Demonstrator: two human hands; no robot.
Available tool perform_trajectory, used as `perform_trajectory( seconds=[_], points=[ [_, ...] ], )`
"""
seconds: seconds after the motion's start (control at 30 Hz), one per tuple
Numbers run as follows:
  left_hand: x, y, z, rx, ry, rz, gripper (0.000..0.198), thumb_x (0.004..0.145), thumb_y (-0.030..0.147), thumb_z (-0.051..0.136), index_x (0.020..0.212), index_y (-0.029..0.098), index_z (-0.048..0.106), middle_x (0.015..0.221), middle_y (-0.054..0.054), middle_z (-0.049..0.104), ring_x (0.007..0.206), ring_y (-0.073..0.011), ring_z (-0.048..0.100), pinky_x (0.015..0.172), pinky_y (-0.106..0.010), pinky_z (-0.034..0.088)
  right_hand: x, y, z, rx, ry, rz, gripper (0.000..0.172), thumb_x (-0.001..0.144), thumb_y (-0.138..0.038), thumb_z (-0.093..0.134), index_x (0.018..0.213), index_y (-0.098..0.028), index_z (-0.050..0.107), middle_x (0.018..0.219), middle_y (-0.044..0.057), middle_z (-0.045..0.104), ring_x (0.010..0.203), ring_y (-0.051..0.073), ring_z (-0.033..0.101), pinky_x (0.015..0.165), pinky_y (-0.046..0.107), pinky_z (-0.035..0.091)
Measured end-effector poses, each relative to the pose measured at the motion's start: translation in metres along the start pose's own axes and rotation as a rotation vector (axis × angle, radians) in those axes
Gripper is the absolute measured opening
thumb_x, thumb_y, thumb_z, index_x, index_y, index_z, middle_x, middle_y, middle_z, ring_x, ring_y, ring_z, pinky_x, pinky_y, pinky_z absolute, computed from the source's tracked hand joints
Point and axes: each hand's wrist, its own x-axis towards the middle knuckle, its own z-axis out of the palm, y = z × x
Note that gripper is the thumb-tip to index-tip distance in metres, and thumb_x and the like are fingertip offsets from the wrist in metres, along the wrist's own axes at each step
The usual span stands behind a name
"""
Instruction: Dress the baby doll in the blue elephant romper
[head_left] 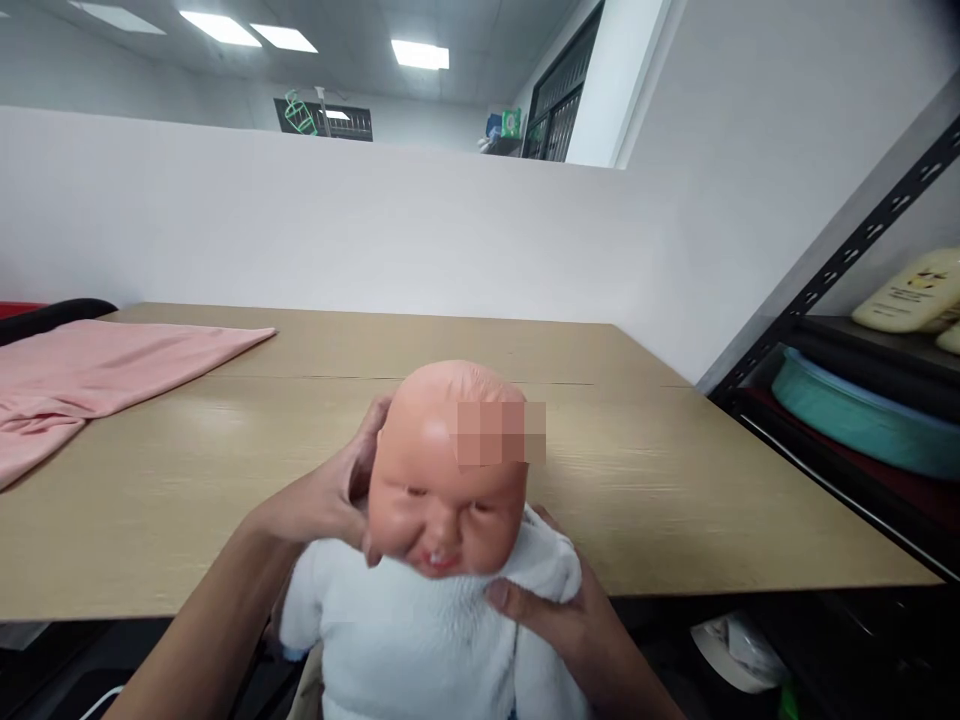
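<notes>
A baby doll (442, 470) with a bald plastic head and a white cloth body (420, 650) is held upright in front of me, facing the camera, just before the table's near edge. My left hand (330, 495) cups the back and side of the doll's head, fingers curled round it. My right hand (551, 610) grips the doll's white shoulder just below the chin, thumb pressed into the cloth.
A wide wooden table (637, 480) stretches ahead to a white partition wall. A pink cloth (90, 375) lies on its far left. A black metal shelf (847, 260) at the right holds a teal round container (862, 420) and pale packets (911, 292).
</notes>
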Motion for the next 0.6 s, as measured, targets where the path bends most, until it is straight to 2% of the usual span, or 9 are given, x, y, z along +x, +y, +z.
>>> perform_trajectory(
  seconds=[0.03, 0.1, 0.13, 0.23, 0.4, 0.6],
  points=[
    [0.011, 0.002, -0.002, -0.057, -0.058, 0.059, 0.158, 0.034, 0.055, 0.103, 0.170, 0.018, 0.032, 0.166, -0.020, 0.053, 0.144, -0.0507, 0.058, 0.106, -0.045, 0.059, 0.009, 0.000, -0.002, 0.002, 0.025, 0.039, 0.063, 0.082, -0.051, 0.090, 0.133, -0.024, 0.065, 0.125, 0.010, 0.080, 0.124, 0.033, 0.073, 0.109, 0.050, 0.057],
    [0.032, 0.001, -0.006, -0.188, -0.178, 0.174, 0.154, 0.048, 0.064, 0.100, 0.173, 0.021, 0.021, 0.169, -0.020, 0.049, 0.151, -0.0476, 0.052, 0.112, -0.045, 0.054, 0.029, 0.000, -0.006, 0.003, 0.074, 0.093, 0.067, 0.080, -0.054, 0.092, 0.134, -0.024, 0.067, 0.130, 0.010, 0.080, 0.127, 0.034, 0.072, 0.115, 0.053, 0.054],
    [0.043, -0.002, -0.007, -0.239, -0.230, 0.214, 0.149, 0.056, 0.067, 0.097, 0.174, 0.023, 0.018, 0.171, -0.019, 0.047, 0.154, -0.0462, 0.049, 0.115, -0.045, 0.052, 0.039, 0.000, -0.008, 0.006, 0.084, 0.114, 0.069, 0.077, -0.055, 0.093, 0.133, -0.024, 0.069, 0.132, 0.010, 0.079, 0.129, 0.034, 0.071, 0.117, 0.055, 0.052],
    [0.075, -0.014, -0.013, -0.321, -0.333, 0.257, 0.135, 0.066, 0.067, 0.094, 0.172, 0.027, 0.021, 0.173, -0.019, 0.043, 0.156, -0.0464, 0.045, 0.120, -0.050, 0.048, 0.066, 0.001, -0.014, 0.038, 0.069, 0.179, 0.071, 0.074, -0.059, 0.094, 0.132, -0.024, 0.073, 0.137, 0.011, 0.078, 0.135, 0.038, 0.068, 0.121, 0.058, 0.049],
    [0.117, -0.024, -0.024, -0.311, -0.309, 0.186, 0.108, 0.086, 0.061, 0.084, 0.169, 0.032, 0.021, 0.170, -0.016, 0.047, 0.155, -0.0418, 0.047, 0.123, -0.054, 0.043, 0.102, 0.002, -0.024, 0.095, -0.004, 0.228, 0.063, 0.081, -0.057, 0.091, 0.132, -0.024, 0.075, 0.136, 0.010, 0.079, 0.138, 0.037, 0.067, 0.121, 0.055, 0.050],
    [0.162, -0.028, -0.035, -0.320, -0.272, 0.105, 0.101, 0.084, 0.061, 0.085, 0.159, 0.033, 0.025, 0.153, -0.014, 0.062, 0.138, -0.0381, 0.064, 0.117, -0.053, 0.049, 0.148, 0.009, -0.042, 0.073, -0.090, 0.285, 0.058, 0.083, -0.057, 0.089, 0.129, -0.024, 0.076, 0.127, 0.007, 0.083, 0.136, 0.035, 0.069, 0.120, 0.051, 0.051]
  ],
)
